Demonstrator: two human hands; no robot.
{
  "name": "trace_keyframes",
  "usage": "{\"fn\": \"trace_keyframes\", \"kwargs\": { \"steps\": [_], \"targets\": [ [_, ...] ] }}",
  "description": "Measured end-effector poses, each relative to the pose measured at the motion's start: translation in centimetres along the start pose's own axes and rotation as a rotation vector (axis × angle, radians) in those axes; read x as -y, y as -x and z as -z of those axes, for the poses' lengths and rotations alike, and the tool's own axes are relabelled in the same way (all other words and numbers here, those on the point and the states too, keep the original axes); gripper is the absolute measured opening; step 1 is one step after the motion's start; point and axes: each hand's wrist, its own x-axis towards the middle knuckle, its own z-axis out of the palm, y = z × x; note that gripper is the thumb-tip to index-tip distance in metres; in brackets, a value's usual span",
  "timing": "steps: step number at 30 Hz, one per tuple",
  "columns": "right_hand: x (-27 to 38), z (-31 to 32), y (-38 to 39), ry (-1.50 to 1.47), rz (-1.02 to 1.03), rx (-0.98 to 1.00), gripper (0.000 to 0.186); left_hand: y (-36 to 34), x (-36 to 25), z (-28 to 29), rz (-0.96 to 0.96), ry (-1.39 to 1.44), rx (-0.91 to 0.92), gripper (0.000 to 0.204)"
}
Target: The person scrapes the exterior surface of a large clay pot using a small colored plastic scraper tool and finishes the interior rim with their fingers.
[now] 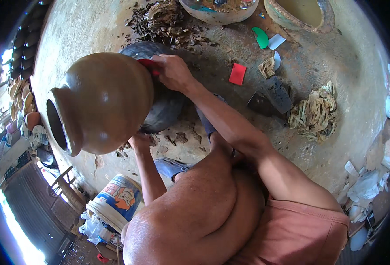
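Though unclear at the left hand (pixel 141 140), right hand's (pixel 175 72) grip on one red piece (pixel 148 66) against one clay pot (pixel 109 101)

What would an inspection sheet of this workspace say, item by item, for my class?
Surface: stained concrete floor, dark scraps scattered about.
Job's things: brown pot, mouth facing picture-left, beside a dark rounded object.
Clutter: red square, green piece, pale crumpled heap, dark flaky heap.
Right hand: holds a red piece at the pot's side.
Left hand: near the pot's lower edge in the picture; grip unclear.
Cables: nothing seen.
Surroundings: blue-and-white bucket, basin of murky liquid.
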Motion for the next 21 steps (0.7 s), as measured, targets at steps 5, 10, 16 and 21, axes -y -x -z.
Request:
{"fn": "trace_keyframes", "kwargs": {
  "steps": [5,10,16,21],
  "targets": [
    [-1.1,-0.3,1.6,-0.098,0.03,-0.028,0.026,5.3,6.3,-9.7,0.072,0.203,-0.419,0.08],
    [-1.0,0.7,2.1,0.028,-0.056,-0.019,0.027,8.0,5.9,-7.8,0.33,0.067,-0.059,0.085],
    [2.4,-1.9,1.9,-0.01,0.028,0.011,0.027,-1.9,4.6,0.6,-0.091,0.161,-0.083,0.075],
    [0.4,0.5,3.3,-0.023,-0.06,-0.046,0.023,8.2,8.6,-7.0,0.42,0.082,0.142,0.078]
  ]
}}
